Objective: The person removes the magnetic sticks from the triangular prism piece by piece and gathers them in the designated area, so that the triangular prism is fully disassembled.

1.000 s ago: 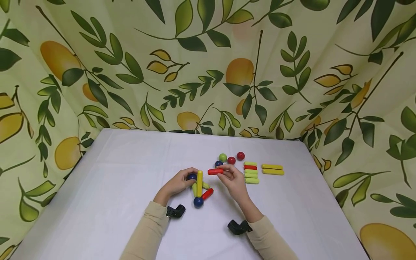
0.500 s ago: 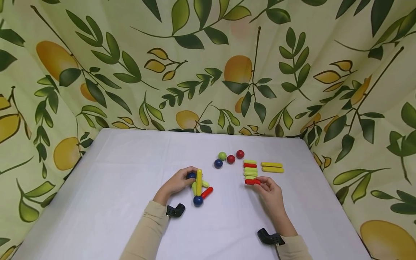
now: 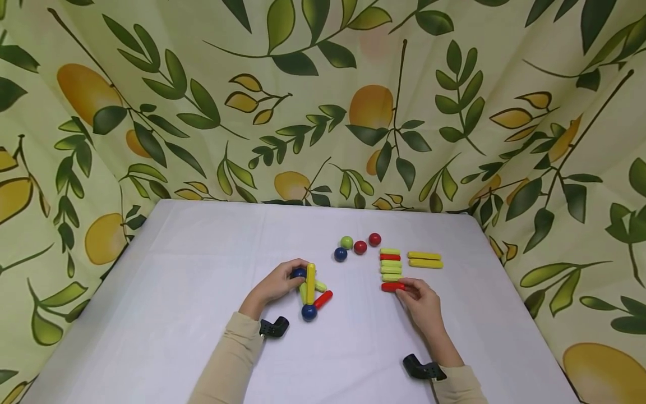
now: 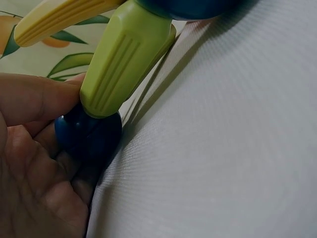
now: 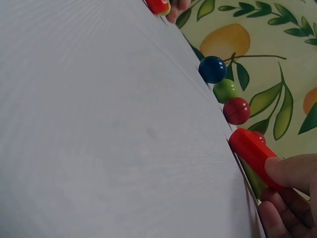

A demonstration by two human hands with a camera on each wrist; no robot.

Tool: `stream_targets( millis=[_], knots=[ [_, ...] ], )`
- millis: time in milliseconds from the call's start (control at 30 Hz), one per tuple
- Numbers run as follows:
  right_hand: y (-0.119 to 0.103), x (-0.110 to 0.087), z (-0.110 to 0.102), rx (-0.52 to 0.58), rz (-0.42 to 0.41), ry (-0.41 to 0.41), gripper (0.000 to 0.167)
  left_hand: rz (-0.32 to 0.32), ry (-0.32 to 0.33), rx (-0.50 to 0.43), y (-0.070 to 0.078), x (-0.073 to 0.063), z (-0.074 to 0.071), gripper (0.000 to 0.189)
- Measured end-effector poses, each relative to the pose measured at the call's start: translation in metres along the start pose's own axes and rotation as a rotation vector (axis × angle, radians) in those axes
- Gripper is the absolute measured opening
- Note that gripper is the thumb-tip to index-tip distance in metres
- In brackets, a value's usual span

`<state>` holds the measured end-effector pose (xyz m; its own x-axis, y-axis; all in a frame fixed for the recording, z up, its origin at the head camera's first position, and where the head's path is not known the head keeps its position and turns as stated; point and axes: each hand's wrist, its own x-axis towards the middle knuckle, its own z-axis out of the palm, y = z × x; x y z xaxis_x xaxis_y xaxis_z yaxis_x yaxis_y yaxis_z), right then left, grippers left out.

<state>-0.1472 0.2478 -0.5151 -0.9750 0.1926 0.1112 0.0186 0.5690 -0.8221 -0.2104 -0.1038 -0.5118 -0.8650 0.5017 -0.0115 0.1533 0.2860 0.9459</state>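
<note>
My left hand holds a blue ball at the far corner of a small ball-and-stick construction. From that ball a light green stick runs to a nearer blue ball. A yellow stick slants up from the nearer ball, and a red stick points right from it. Another light green stick shows behind. To the right, my right hand pinches a loose red stick between thumb and fingers. It lies at the near end of a row of short sticks.
Beyond the hands sit loose balls: one blue, one green and two red, the nearer red ball beside them. Two yellow sticks lie right of the row. A patterned curtain hangs behind the white table.
My right hand has carried the red stick from beside the construction rightward to the near end of the row, then slightly lower. My left hand has stayed on the blue ball.
</note>
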Motion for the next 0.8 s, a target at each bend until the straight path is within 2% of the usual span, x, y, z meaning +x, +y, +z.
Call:
stream_targets(
  millis=[200,367,633,800],
  knots=[
    [0.0027,0.0041,0.0035,-0.095,-0.026,0.030,0.027,0.014,0.002,-0.007,-0.0009,0.0013,-0.0010,0.031],
    [0.0047,0.0073,0.0056,-0.110,0.019,0.031,0.030,0.019,-0.003,-0.013,-0.0022,0.0012,-0.0018,0.032],
    [0.0014,0.0051,0.0008,-0.039,0.060,0.058,0.040,0.019,0.005,-0.011,-0.0039,0.0008,0.0001,0.032],
    [-0.0043,0.0011,-0.0019,0.032,0.011,0.114,0.039,0.022,0.012,-0.003,-0.0039,0.0006,0.0016,0.032]
  ],
)
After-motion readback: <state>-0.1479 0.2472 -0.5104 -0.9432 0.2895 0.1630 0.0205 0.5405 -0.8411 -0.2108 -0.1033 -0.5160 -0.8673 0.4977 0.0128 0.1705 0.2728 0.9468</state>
